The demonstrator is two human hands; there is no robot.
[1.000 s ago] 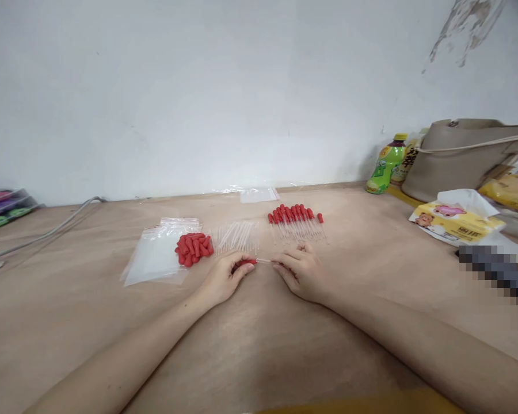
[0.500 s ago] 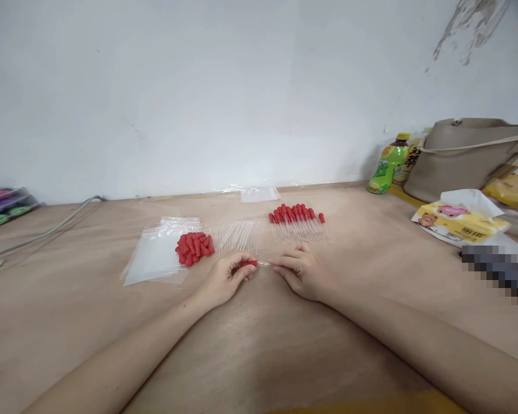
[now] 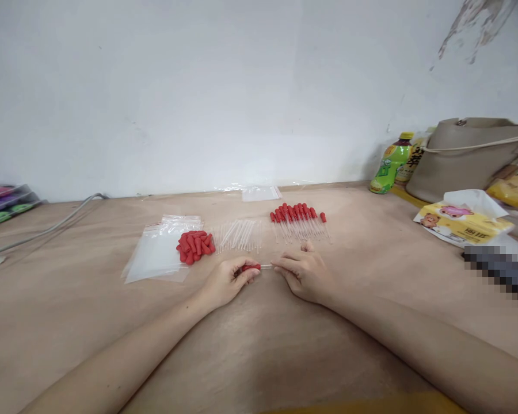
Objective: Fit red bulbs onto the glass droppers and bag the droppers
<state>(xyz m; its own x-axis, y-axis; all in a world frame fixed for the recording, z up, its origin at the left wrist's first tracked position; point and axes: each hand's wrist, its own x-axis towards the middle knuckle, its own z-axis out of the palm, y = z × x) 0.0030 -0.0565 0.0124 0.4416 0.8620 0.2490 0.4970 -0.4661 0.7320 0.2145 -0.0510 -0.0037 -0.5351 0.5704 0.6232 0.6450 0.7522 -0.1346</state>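
My left hand (image 3: 233, 280) pinches a red rubber dropper bulb (image 3: 252, 267), its open end facing right. From the right, my right hand (image 3: 303, 272) grips a thin clear dropper tube (image 3: 266, 266) between thumb and fingers. The tube's near end meets the bulb's mouth; how deep it sits inside I cannot tell. Just beyond my left hand lies a heap of loose red bulbs (image 3: 194, 247). Several clear tubes (image 3: 239, 234) lie side by side behind the gap between my hands. Further right, droppers with red bulbs fitted (image 3: 297, 215) lie in a row.
Clear zip bags (image 3: 151, 256) lie left of the bulbs, and another bag (image 3: 259, 194) is by the wall. A green bottle (image 3: 391, 164), a grey-beige bag (image 3: 453, 161) and a tissue pack (image 3: 464, 221) stand at right. A grey cable (image 3: 64, 221) runs along the left.
Both hands stay joined at the bulb and tube. The view shifts slightly; the bulb sits a touch further right, and less of the tube shows between my hands.
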